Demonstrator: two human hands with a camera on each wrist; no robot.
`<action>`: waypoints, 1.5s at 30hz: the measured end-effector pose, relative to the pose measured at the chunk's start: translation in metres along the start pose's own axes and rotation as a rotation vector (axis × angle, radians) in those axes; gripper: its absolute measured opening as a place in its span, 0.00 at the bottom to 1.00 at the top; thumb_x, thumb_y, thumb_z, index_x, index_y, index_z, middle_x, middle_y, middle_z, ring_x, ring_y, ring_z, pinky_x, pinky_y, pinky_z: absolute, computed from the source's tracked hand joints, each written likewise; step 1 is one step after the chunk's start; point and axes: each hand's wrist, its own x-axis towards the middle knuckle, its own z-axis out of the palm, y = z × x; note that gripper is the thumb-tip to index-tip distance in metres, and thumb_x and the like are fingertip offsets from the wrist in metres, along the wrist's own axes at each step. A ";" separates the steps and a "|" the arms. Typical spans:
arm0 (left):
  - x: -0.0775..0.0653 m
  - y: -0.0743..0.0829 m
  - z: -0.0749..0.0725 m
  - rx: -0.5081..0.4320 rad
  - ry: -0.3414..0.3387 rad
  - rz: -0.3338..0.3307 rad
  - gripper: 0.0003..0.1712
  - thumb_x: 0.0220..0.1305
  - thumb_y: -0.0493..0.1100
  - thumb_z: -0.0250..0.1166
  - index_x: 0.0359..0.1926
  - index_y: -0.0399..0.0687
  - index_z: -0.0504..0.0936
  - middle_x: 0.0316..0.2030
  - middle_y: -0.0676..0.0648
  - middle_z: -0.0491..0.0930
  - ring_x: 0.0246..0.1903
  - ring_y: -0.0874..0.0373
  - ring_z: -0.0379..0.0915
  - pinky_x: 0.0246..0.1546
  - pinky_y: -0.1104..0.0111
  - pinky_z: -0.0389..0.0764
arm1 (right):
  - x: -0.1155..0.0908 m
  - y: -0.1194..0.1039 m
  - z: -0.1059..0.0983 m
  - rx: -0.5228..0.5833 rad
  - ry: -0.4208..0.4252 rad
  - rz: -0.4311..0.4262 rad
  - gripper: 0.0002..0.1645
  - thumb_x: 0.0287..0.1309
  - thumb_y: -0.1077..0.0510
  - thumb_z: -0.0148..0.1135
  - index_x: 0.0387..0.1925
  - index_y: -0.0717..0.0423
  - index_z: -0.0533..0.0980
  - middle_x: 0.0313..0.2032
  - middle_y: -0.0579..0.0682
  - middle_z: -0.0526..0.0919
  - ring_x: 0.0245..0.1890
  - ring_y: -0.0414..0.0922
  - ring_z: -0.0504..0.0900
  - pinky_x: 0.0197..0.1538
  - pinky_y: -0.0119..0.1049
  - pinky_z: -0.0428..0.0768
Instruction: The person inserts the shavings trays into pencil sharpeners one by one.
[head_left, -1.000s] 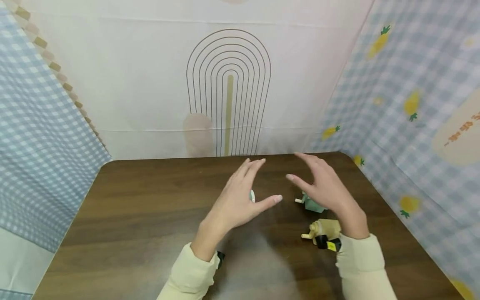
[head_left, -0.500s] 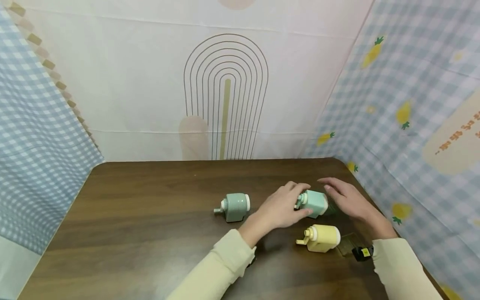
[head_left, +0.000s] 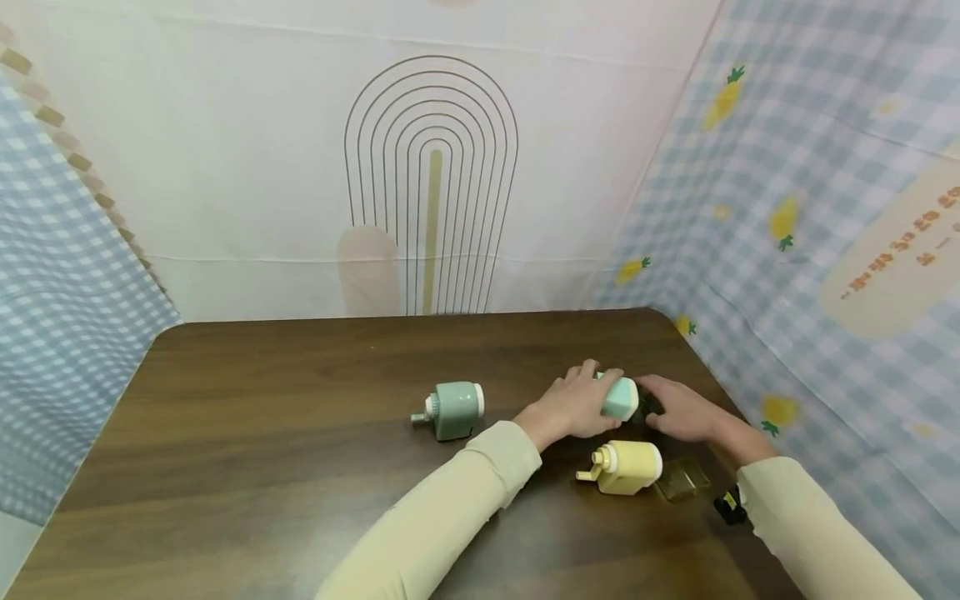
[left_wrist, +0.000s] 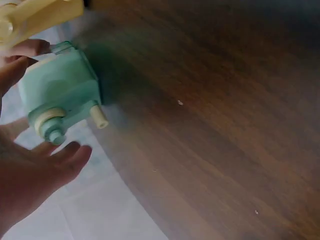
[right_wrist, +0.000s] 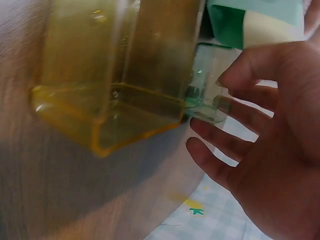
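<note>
Right, the mint bottle (head_left: 621, 399) is being gripped by the left hand (head_left: 573, 406), its thumb laid along the near side, its fingers bent over the far side. By the left wrist camera, the pump (left_wrist: 53, 125) and a pale spout (left_wrist: 99, 117) are shown close to those fingertips. Facing it, at the bottle's white end, the right hand (head_left: 681, 410) is held with fingers loosely bent about the edge of a clear green container (right_wrist: 207, 82); whether that is actually gripped cannot be told. On the near side, a yellow bottle (head_left: 630, 468) is seen with its spout pointed left, a clear amber box (head_left: 684, 479) set just beside its white end. Farther right, a black object (head_left: 729, 507) with a yellow mark is spotted by the right cuff (head_left: 767, 473). Well off to the left, a grey-green bottle (head_left: 454, 410) is laid out on the dark wooden bench (head_left: 247, 450). Beyond, a white cloth (head_left: 247, 167) printed with arches is hung, flanked by blue checked cloth (head_left: 757, 183).
</note>
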 end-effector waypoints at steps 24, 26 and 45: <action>0.011 0.001 0.023 0.042 0.046 -0.134 0.41 0.71 0.64 0.59 0.77 0.62 0.55 0.69 0.54 0.66 0.58 0.56 0.71 0.52 0.61 0.81 | 0.002 0.002 -0.001 0.008 0.017 -0.036 0.33 0.61 0.63 0.70 0.66 0.64 0.70 0.56 0.63 0.79 0.48 0.58 0.79 0.45 0.56 0.81; 0.011 0.001 0.023 0.039 0.045 -0.140 0.41 0.71 0.64 0.58 0.77 0.62 0.54 0.69 0.54 0.66 0.58 0.56 0.71 0.51 0.61 0.82 | 0.003 0.000 -0.002 0.039 0.007 -0.041 0.31 0.61 0.62 0.70 0.65 0.61 0.72 0.56 0.62 0.79 0.50 0.60 0.79 0.47 0.58 0.81; 0.011 -0.001 0.023 0.048 0.046 -0.141 0.40 0.71 0.64 0.58 0.77 0.64 0.54 0.68 0.54 0.67 0.59 0.57 0.71 0.50 0.61 0.82 | 0.004 -0.003 0.001 0.051 -0.013 0.009 0.40 0.64 0.62 0.69 0.72 0.67 0.63 0.60 0.68 0.77 0.55 0.65 0.78 0.51 0.61 0.80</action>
